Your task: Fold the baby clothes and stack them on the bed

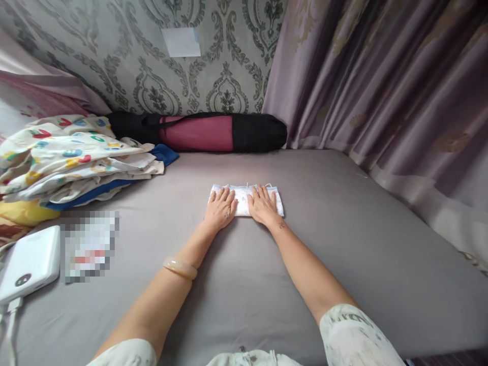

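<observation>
A small white cloth item (pixel 242 202), folded into a flat rectangle with pale blue trim and thin ties along its far edge, lies on the grey sheet (pixel 328 244). My left hand (pixel 221 207) rests flat on its left part, fingers stretched out and pointing away from me. On its right part lies my right hand (pixel 263 204), also flat with the fingers spread. Both palms cover much of the cloth, so its exact kind cannot be made out. A pale bangle (pixel 180 268) circles my left forearm.
On the left stand a heap of patterned bedding (pixel 76 147), a white power bank (pixel 32 262) with a cable, and a blurred-out packet (pixel 91 247). A black and maroon roll bag (pixel 196 133) lies along the wall. Purple curtains (pixel 366 76) hang at the right.
</observation>
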Action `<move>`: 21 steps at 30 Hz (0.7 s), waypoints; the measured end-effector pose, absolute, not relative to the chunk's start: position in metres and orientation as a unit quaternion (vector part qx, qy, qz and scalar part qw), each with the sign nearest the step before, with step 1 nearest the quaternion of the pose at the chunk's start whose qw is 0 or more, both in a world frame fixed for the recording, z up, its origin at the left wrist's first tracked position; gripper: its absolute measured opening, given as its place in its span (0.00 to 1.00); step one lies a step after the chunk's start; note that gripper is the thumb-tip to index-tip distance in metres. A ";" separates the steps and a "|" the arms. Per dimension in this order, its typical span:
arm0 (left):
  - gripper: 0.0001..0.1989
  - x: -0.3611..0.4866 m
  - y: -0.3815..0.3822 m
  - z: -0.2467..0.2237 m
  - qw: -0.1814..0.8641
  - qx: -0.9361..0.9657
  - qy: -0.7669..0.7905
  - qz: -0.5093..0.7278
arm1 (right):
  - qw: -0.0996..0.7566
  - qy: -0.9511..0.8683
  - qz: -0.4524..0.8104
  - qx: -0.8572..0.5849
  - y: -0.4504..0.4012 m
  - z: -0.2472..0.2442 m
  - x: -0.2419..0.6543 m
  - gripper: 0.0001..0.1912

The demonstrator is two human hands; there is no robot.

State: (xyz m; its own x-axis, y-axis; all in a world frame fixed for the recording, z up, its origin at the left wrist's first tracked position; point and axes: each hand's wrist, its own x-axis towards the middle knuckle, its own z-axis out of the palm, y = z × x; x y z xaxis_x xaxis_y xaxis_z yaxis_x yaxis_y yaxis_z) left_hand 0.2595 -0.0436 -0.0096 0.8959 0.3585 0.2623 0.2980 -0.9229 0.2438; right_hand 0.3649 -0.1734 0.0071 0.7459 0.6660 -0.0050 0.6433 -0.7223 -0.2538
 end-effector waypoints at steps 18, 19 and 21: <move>0.26 0.259 -0.037 -0.001 0.087 0.964 0.191 0.164 | 0.101 -0.335 0.030 -0.936 -0.193 0.020 0.389 0.31; 0.27 0.259 -0.036 -0.001 0.087 0.967 0.197 0.135 | 0.094 -0.332 0.039 -0.938 -0.195 0.018 0.392 0.31; 0.29 0.260 -0.035 -0.002 0.081 0.971 0.209 0.084 | 0.084 -0.328 0.056 -0.939 -0.197 0.013 0.396 0.32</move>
State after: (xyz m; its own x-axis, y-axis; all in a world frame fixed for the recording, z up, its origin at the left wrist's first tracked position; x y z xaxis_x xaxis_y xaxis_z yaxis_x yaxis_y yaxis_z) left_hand 0.2600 -0.0347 -0.0021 0.8984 0.4198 0.1288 0.3926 -0.8993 0.1929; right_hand 0.3959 -0.1971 0.0131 0.7782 0.6261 -0.0499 0.6074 -0.7704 -0.1937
